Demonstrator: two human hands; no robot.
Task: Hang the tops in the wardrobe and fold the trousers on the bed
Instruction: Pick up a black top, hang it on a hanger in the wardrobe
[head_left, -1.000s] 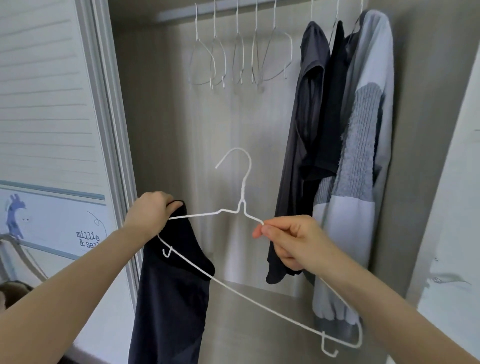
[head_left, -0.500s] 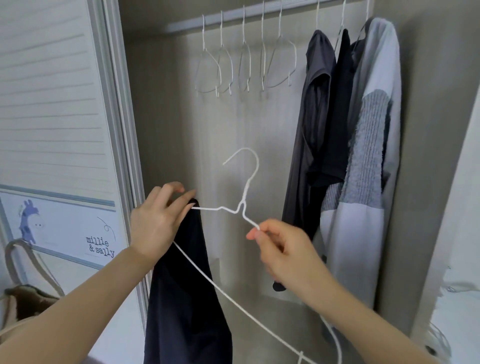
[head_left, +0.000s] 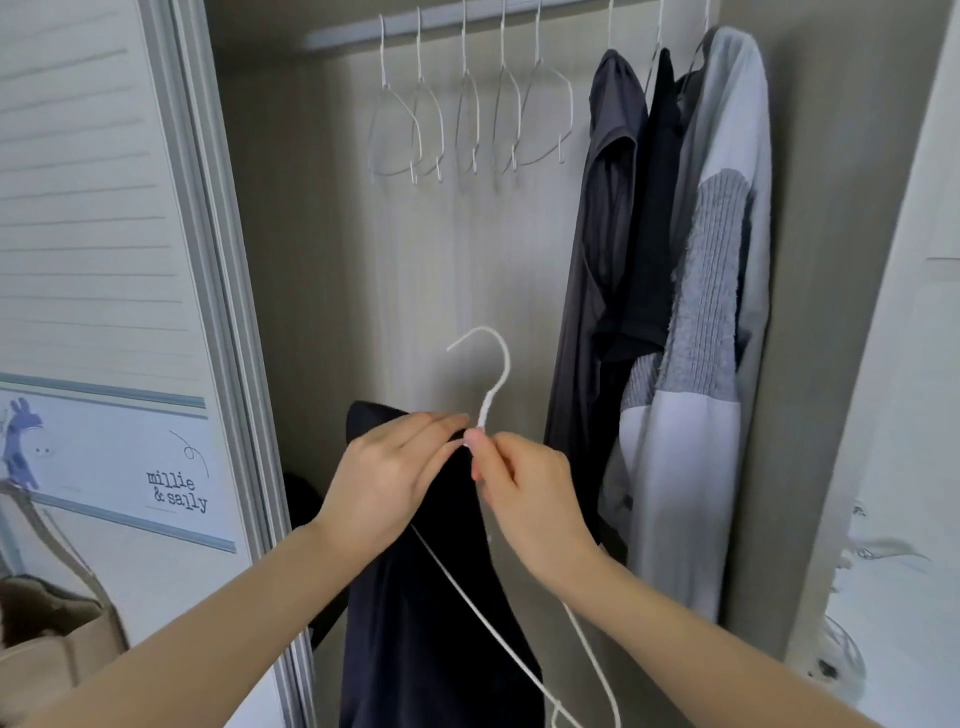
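Both hands' fingers (head_left: 436, 431) meet at hanger (head_left: 491, 384) neck, dark top (head_left: 431, 623) beneath

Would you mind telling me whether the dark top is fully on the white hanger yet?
Not yet: the dark top covers only the white hanger's left shoulder; its right side is bare.

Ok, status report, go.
Right hand pinching hanger neck. Left hand feeding dark top onto it. Not hung yet. Rail has room.
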